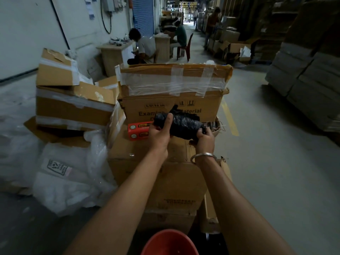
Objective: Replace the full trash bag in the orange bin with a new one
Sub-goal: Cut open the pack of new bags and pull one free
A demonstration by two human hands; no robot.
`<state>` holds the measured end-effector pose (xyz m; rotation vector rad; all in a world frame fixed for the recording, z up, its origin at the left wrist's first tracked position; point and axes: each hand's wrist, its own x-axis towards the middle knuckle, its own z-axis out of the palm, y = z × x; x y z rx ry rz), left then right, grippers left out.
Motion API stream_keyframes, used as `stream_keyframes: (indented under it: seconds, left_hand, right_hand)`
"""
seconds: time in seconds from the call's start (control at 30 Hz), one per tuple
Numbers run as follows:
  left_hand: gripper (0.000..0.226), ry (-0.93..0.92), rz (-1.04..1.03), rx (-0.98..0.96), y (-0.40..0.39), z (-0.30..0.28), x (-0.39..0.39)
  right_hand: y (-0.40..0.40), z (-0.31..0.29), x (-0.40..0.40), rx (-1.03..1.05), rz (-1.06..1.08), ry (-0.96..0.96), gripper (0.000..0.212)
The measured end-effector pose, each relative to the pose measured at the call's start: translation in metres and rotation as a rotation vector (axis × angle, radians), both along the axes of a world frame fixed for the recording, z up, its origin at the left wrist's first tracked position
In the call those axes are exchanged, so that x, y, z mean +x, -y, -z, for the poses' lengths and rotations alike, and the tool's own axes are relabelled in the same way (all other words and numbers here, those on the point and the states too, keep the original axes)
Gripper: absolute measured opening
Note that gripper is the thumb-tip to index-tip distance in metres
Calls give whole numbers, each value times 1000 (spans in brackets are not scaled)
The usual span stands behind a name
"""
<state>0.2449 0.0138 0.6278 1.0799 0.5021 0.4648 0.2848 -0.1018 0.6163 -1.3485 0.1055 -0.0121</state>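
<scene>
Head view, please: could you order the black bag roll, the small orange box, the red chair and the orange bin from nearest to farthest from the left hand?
1. Black bag roll: gripped by the left hand.
2. Small orange box: just left of it, on the carton.
3. Orange bin: below, at the frame's bottom edge.
4. Red chair: far down the aisle.

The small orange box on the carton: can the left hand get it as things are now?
Probably not at once: the left hand is right beside the orange box with nothing between, but it grips the black bag roll.
</scene>
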Motion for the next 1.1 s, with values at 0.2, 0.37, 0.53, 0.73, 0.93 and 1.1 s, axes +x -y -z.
stream_keyframes:
  seconds: [0.2, 0.37, 0.53, 0.73, 0.93, 1.1]
  left_hand:
    - [58, 14, -40, -299, 15, -20, -24]
    - [33, 8, -22, -379, 10, -27, -41]
    - [43, 55, 40, -340, 13, -23, -57]
    - [58, 100, 94, -385, 12, -13, -72]
    - [60, 125, 114, -474, 19, -6, -79]
    - [58, 89, 130, -554, 28, 10, -85]
  right_hand:
    - [6, -9, -32, -31, -170, 151, 21]
    - [20, -20, -45, -59, -330, 155, 24]
    - [18, -44, -53, -203, -374, -35, 70]
    - [24, -61, -53, -378, -496, -59, 26]
    - [11, -70, -50, -504, -428, 127, 9]
    - [3, -80, -49, -463, -347, 134, 14]
